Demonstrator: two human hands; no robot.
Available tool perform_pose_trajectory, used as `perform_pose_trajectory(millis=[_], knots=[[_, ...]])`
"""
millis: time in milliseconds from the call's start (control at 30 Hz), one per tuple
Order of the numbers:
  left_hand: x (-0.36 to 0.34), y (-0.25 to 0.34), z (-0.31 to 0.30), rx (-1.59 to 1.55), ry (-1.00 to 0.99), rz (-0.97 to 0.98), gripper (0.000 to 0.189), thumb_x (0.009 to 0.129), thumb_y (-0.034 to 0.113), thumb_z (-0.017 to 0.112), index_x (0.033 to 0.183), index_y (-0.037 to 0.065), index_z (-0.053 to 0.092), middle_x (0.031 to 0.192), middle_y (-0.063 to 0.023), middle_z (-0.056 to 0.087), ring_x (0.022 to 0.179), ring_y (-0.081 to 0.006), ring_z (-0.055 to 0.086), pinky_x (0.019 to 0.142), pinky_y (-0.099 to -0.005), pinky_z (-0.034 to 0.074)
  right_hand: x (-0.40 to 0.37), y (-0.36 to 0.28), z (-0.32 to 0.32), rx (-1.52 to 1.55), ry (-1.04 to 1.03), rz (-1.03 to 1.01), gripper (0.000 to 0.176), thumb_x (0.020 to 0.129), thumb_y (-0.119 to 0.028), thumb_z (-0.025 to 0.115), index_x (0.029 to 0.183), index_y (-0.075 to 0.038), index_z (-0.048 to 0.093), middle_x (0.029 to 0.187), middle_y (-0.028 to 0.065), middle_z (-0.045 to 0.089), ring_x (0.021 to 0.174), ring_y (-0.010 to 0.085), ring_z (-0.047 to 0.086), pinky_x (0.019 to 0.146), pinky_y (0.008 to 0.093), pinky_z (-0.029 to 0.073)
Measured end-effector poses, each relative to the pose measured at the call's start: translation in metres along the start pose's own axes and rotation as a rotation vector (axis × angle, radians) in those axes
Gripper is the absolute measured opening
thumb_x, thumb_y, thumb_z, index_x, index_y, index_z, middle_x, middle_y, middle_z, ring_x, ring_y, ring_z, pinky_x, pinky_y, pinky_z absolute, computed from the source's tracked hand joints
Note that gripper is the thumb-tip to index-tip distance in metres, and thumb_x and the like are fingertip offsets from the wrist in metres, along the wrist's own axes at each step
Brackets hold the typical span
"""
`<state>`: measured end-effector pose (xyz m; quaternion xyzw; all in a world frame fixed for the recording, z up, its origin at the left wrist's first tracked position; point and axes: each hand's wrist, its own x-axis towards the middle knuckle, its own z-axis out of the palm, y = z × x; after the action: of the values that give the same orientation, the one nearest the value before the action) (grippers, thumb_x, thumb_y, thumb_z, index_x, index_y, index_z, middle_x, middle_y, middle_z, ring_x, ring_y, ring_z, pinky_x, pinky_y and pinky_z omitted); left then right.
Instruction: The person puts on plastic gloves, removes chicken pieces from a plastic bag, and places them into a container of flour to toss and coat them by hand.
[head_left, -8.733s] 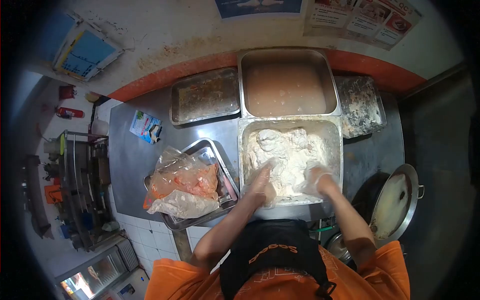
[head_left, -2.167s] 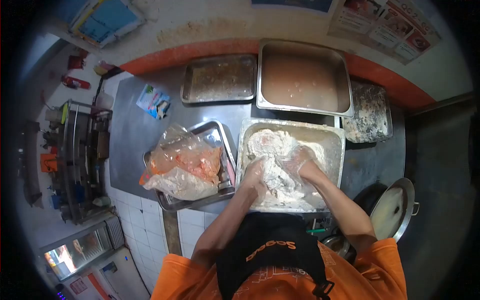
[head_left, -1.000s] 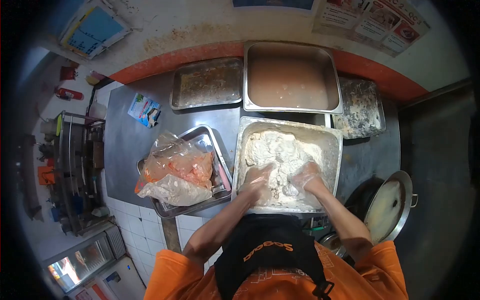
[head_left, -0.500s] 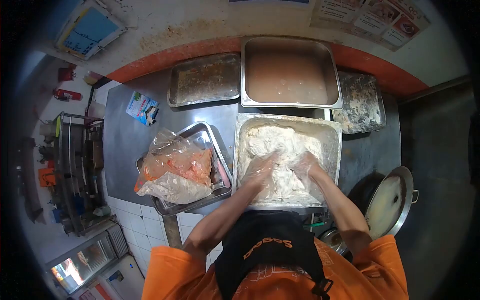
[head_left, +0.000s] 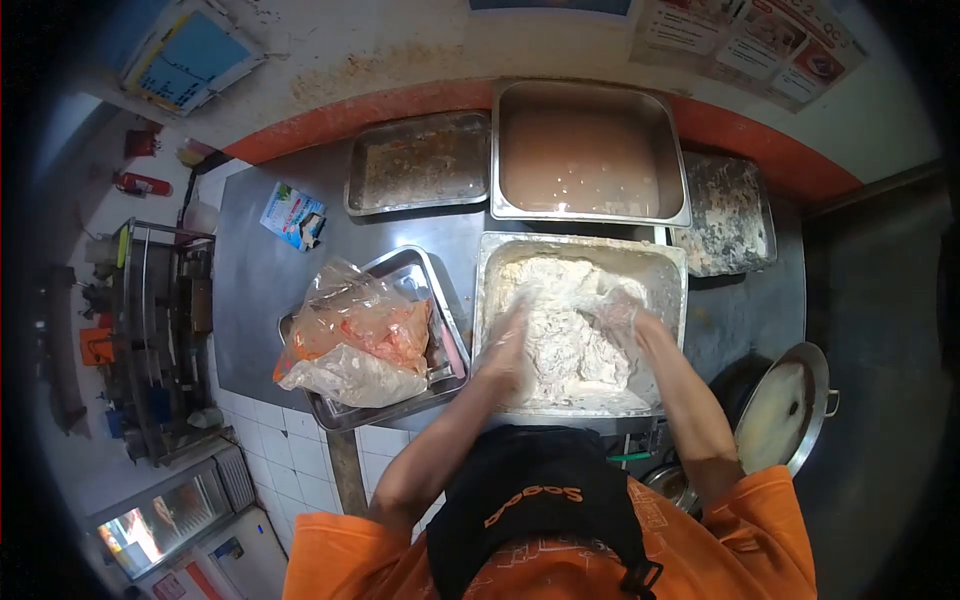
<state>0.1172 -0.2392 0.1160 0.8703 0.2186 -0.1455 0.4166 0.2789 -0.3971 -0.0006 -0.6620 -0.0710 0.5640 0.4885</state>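
A rectangular metal pan (head_left: pixel 665 262) holds a heap of white flour (head_left: pixel 565 335) with lumpy coated pieces in it. My left hand (head_left: pixel 508 338), in a clear plastic glove, is at the left side of the heap, blurred, with its fingers stretched forward. At the right side of the heap is my right hand (head_left: pixel 622 312), also gloved and dusted with flour. Its fingers are apart and point in toward the flour. I see nothing held in either hand. What the coated pieces are cannot be made out under the flour.
Behind the pan stands a deep metal tub (head_left: pixel 585 205) of cloudy brownish liquid. On the left, a tray (head_left: pixel 440 275) carries an open plastic bag (head_left: pixel 350 335) of orange-pink raw pieces. A stained tray (head_left: pixel 420 205), a crusted container (head_left: pixel 722 215), a torn packet (head_left: pixel 292 215) and a wide wok (head_left: pixel 785 415) surround it.
My hands have moved apart from the middle of the heap, the left one to the left and the right one slightly up. More of the lumpy flour shows between them. The view has shifted slightly.
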Motion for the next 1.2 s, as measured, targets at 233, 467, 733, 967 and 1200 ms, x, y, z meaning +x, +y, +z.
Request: perform_pose_trajectory(millis=[233, 467, 733, 967, 1200], knots=[[0.060, -0.048, 0.055, -1.352, -0.087, -0.687, 0.059, 0.101, 0.042, 0.040, 0.148, 0.007, 0.032, 0.150, -0.0159, 0.035, 0.139, -0.0271, 0.032, 0.115, -0.0468, 0.026, -0.027, -0.011, 0.041, 0.185, 0.228, -0.052, 0.064, 0.085, -0.009, 0.067, 0.143, -0.005, 0.040, 0.132, 0.0112, 0.056, 0.120, 0.0225, 0.053, 0.102, 0.0348, 0.043], [0.016, -0.029, 0.034, -1.725, -0.154, -0.527, 0.057, 0.095, 0.043, 0.047, 0.135, 0.002, 0.043, 0.141, -0.0189, 0.042, 0.132, -0.0289, 0.040, 0.110, -0.0525, 0.030, -0.078, -0.009, -0.005, -0.389, 0.180, 0.023, 0.081, 0.081, -0.030, 0.075, 0.143, 0.001, 0.034, 0.139, 0.0181, 0.051, 0.120, 0.0314, 0.056, 0.103, 0.0410, 0.045], [0.068, -0.058, 0.094, -1.105, 0.039, -0.680, 0.052, 0.094, 0.043, 0.060, 0.123, -0.001, 0.061, 0.111, -0.0120, 0.063, 0.097, -0.0215, 0.058, 0.083, -0.0354, 0.048, -0.006, 0.010, 0.032, 0.268, 0.281, -0.093, 0.075, 0.088, -0.015, 0.065, 0.149, 0.000, 0.026, 0.140, 0.0172, 0.049, 0.129, 0.0299, 0.048, 0.112, 0.0367, 0.037], [0.043, -0.029, 0.058, -1.413, -0.122, -0.619, 0.060, 0.099, 0.044, 0.047, 0.139, -0.001, 0.043, 0.122, -0.0134, 0.060, 0.101, -0.0241, 0.061, 0.091, -0.0403, 0.050, -0.058, -0.040, 0.047, -0.620, 0.346, -0.032, 0.093, 0.079, -0.034, 0.075, 0.147, 0.004, 0.026, 0.117, 0.0195, 0.064, 0.110, 0.0313, 0.062, 0.095, 0.0359, 0.048], [0.013, -0.019, 0.017, -1.494, -0.158, -0.511, 0.045, 0.101, 0.035, 0.046, 0.131, 0.001, 0.050, 0.118, -0.0124, 0.061, 0.102, -0.0233, 0.063, 0.093, -0.0366, 0.051, -0.085, -0.008, -0.008, -0.243, 0.061, -0.106, 0.049, 0.083, -0.021, 0.071, 0.122, 0.004, 0.055, 0.103, 0.0156, 0.067, 0.099, 0.0271, 0.064, 0.096, 0.0341, 0.047]])
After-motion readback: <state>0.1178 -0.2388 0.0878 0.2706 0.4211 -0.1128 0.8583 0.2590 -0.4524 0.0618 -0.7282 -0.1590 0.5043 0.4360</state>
